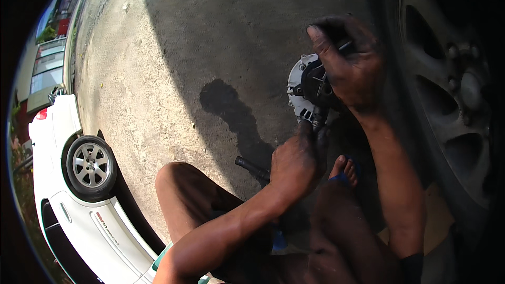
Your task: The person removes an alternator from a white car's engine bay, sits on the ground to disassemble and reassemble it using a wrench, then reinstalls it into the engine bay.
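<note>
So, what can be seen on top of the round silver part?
A black fitting sits on the silver part. What lies beneath it, or behind the right hand, is hidden.

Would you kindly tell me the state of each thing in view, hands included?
Left hand: fingers closed on the round metal part.
Right hand: fingers curled beside it; grip unclear.
Round metal part: held, black fitting attached.
Concrete: partly sunlit, partly shaded.
Dark patch: apparently damp.
Black hose: lying down, partly hidden.
White car: sunlit, door apparently shut.
Near wheel: upright, shaded.
</note>
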Action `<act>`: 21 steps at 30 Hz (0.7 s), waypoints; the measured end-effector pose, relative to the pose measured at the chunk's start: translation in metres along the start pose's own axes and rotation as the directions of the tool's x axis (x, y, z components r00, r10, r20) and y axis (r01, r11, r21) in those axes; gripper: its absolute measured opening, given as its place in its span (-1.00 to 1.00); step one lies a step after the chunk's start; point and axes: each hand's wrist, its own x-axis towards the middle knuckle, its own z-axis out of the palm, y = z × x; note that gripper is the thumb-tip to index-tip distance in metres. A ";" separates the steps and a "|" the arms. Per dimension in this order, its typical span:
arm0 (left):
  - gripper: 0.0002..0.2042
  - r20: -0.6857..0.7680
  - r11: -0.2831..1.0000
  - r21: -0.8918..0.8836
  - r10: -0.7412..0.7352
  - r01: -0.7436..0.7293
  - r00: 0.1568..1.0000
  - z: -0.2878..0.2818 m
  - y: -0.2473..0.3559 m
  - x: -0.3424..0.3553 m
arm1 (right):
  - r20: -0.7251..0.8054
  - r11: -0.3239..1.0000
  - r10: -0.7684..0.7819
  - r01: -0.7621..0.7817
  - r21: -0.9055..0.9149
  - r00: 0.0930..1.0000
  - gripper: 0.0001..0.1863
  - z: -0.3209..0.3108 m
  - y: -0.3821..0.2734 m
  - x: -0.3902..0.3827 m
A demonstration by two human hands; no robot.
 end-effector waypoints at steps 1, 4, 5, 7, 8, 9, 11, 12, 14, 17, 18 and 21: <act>-0.60 -0.004 1.000 -0.022 0.003 -0.003 1.000 -0.001 0.000 -0.001 | -0.092 0.988 0.126 -0.117 0.100 0.988 -0.85 -0.006 -0.003 -0.003; -0.58 0.077 0.983 -0.186 0.009 0.006 0.997 -0.010 -0.003 0.000 | -0.166 0.853 0.486 -0.424 0.303 0.858 -0.81 -0.051 -0.012 -0.024; -0.57 0.083 0.971 -0.238 0.023 -0.003 0.996 -0.011 -0.004 0.001 | -0.185 0.842 0.526 -0.476 0.255 0.830 -0.78 -0.066 -0.011 -0.033; -0.50 0.098 0.913 -0.408 0.037 0.006 0.994 -0.014 -0.006 0.005 | -0.136 0.787 0.603 -0.558 0.263 0.786 -0.71 -0.086 -0.001 -0.062; -0.48 0.129 0.877 -0.479 0.019 0.046 0.992 -0.015 -0.007 0.008 | -0.082 0.666 0.704 -0.616 0.421 0.706 -0.68 -0.095 0.001 -0.078; -0.46 0.185 0.841 -0.529 -0.016 0.114 0.983 -0.015 -0.007 0.010 | 0.039 0.444 0.788 -0.611 0.655 0.614 -0.69 -0.102 -0.001 -0.096; -0.44 0.261 0.707 -0.688 0.031 0.164 0.965 -0.018 -0.010 0.015 | 0.200 0.221 0.826 -0.630 0.744 0.526 -0.71 -0.112 -0.004 -0.118; -0.46 0.302 0.657 -0.723 0.024 0.213 0.953 -0.020 -0.011 0.018 | 0.241 0.260 0.803 -0.685 0.680 0.545 -0.72 -0.114 -0.007 -0.127; -0.46 0.367 0.579 -0.767 0.043 0.277 0.929 -0.025 -0.014 0.022 | 0.245 0.409 0.781 -0.768 0.493 0.574 -0.72 -0.115 -0.021 -0.137; -0.49 0.386 0.620 -0.734 0.045 0.277 0.921 -0.033 -0.015 0.023 | 0.200 0.686 0.684 -0.712 0.152 0.702 -0.72 -0.105 -0.042 -0.138; -0.51 0.379 0.660 -0.701 0.024 0.270 0.925 -0.035 -0.014 0.023 | 0.217 0.779 0.598 -0.623 0.072 0.772 -0.72 -0.100 -0.045 -0.135; -0.56 0.335 0.657 -0.712 0.007 0.248 0.942 -0.035 -0.008 0.021 | 0.251 0.871 0.472 -0.490 0.014 0.845 -0.72 -0.087 -0.045 -0.126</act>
